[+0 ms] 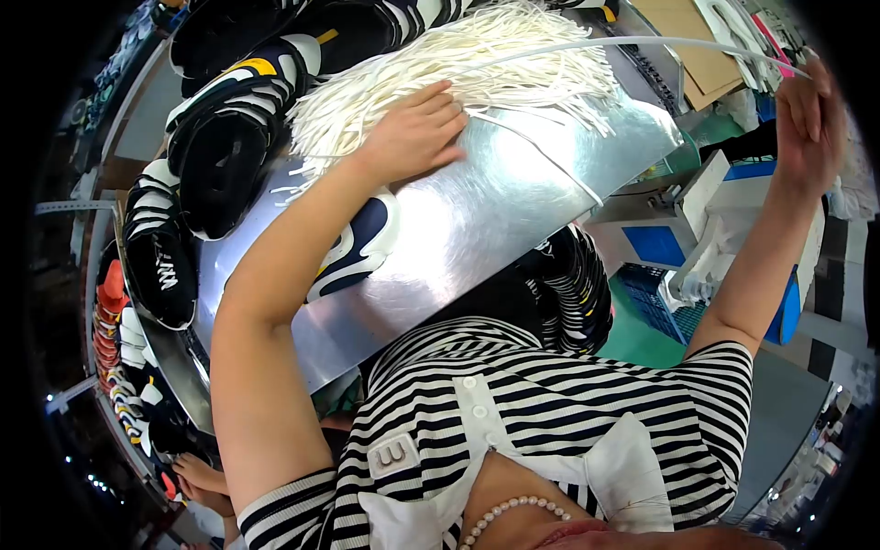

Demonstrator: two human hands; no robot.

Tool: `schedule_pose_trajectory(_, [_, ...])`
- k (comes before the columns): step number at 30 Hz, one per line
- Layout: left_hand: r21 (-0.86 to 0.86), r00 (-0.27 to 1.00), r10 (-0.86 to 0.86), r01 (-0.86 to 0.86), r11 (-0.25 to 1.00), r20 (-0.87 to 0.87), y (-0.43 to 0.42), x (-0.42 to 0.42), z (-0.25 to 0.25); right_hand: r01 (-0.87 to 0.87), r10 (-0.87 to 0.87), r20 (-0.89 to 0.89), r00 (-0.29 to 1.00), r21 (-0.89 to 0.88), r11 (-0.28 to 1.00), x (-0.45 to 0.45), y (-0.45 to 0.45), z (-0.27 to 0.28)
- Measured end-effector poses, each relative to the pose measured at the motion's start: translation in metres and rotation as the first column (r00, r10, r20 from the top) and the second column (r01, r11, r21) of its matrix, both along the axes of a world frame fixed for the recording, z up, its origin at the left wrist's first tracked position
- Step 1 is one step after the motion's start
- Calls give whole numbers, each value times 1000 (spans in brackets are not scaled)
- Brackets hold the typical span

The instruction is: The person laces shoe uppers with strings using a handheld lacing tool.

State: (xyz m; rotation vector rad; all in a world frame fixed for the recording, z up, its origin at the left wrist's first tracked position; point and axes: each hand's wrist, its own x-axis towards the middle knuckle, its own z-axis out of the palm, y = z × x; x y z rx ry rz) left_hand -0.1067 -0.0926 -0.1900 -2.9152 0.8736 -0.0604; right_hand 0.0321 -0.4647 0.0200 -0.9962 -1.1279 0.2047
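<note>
A shiny, scuffed silver metal surface [458, 238] spans the centre of the frame, with a green floor [631, 335] and a blue plastic crate [646, 295] right of centre. On the surface, at upper centre, lies a thick bundle of thin white laces [541, 55]. My left hand [417, 133] lies palm down on its lower edge, fingers outstretched; what is beneath them I cannot see. At upper right, the fingers of my right hand [811, 128] pinch one long white lace [632, 40]; where it enters the bundle is hard to make out. My left forearm partly hides one navy-and-white shoe piece [371, 234]. The black-and-white shoes [225, 170] at upper left are cut off by the top edge. One loose white lace [559, 167] trails rightward; the bundled ones are too many to count.
</note>
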Motion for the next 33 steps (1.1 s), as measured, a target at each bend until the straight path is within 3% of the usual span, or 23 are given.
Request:
schedule_pose_trajectory(1, [100, 1000, 27, -28, 995, 4, -15, 1, 5, 30, -26, -93, 995, 45, 999, 5, -5, -8])
schedule_pose_trajectory(2, [84, 994, 52, -61, 995, 99, -31, -1, 6, 68, -51, -186, 981, 87, 994, 6, -10, -16])
schedule_pose_trajectory(4, [43, 951, 99, -116, 992, 293, -61, -6, 5, 51, -42, -172, 984, 49, 998, 3, -3, -24])
schedule_pose_trajectory(6, [-195, 957, 4, 55, 979, 290, -90, -2, -6, 133, -131, -144, 981, 4, 991, -9, 7, -19])
schedule_pose_trajectory(7, [-248, 991, -99, 118, 962, 87, -102, 6, -13, 218, -217, -160, 963, -12, 976, -15, 10, -14])
schedule_pose_trajectory(9, [-309, 988, -96, 130, 942, 124, -117, 13, -27, 379, -381, -185, 906, -46, 924, -24, 10, -2])
schedule_pose_trajectory(11, [-275, 984, -86, 128, 953, 159, -121, 22, -29, 61, -62, -41, 997, -43, 997, -18, -10, 13])
schedule_pose_trajectory(14, [-264, 967, -153, 205, 942, 205, -120, 17, -20, 429, -411, -135, 901, 150, 891, -38, -29, 31])
schedule_pose_trajectory(16, [-306, 945, -204, 279, 910, 255, -115, 5, 16, 380, -353, -145, 925, 277, 882, -23, -66, 59])
schedule_pose_trajectory(17, [-479, 931, -113, 280, 832, 348, -110, -3, 37, 389, -358, -154, 921, 334, 859, -18, -88, 73])
schedule_pose_trajectory(18, [-530, 908, 7, 237, 814, 418, -101, 2, 45, 465, -426, -187, 885, 373, 803, -22, -112, 81])
schedule_pose_trajectory(20, [-787, 944, 290, -57, 614, 158, -65, 12, 60, 385, -386, -84, 919, 411, 826, -23, -158, 92])
schedule_pose_trajectory(21, [-908, 932, 310, -284, 308, -186, -42, 21, 68, 334, -358, -25, 933, 425, 841, -23, -172, 95])
schedule_pose_trajectory(23, [-912, 897, 305, -379, 158, -320, 12, 29, 77, 410, -418, -102, 903, 497, 765, -31, -184, 91])
schedule_pose_trajectory(24, [-879, 867, 320, -448, 165, -382, 38, 26, 82, 450, -446, -144, 883, 528, 720, -37, -189, 85])
schedule_pose_trajectory(25, [-855, 847, 381, -472, 217, -371, 66, 20, 82, 460, -430, -176, 886, 449, 766, -44, -192, 76])
schedule_pose_trajectory(26, [-770, 785, 571, -513, 381, -240, 89, 9, 80, 556, -520, -198, 831, 274, 784, -54, -192, 57])
schedule_pose_trajectory(27, [-545, 774, 618, -462, 700, 136, 120, -1, 70, 632, -607, -202, 768, 90, 770, -66, -191, 29])
schedule_pose_trajectory(28, [-456, 776, 627, -535, 711, 68, 127, -25, 71, 667, -660, -234, 714, -59, 743, -75, -178, 3])
schedule_pose_trajectory(29, [-392, 848, 501, -406, 825, 175, 137, -47, 62, 674, -705, -251, 664, -208, 709, -85, -166, -24])
schedule_pose_trajectory(30, [-373, 888, 425, -338, 864, 178, 123, -74, 74, 643, -737, -270, 619, -365, 673, -97, -140, -52])
schedule_pose_trajectory(31, [-319, 843, 426, -325, 890, 329, 104, -102, 78, 537, -724, -300, 621, -510, 672, -117, -99, -77])
schedule_pose_trajectory(33, [-376, 813, 532, -429, 822, 235, 70, -160, 89, 178, -580, -395, 713, -698, 694, -165, -11, -114])
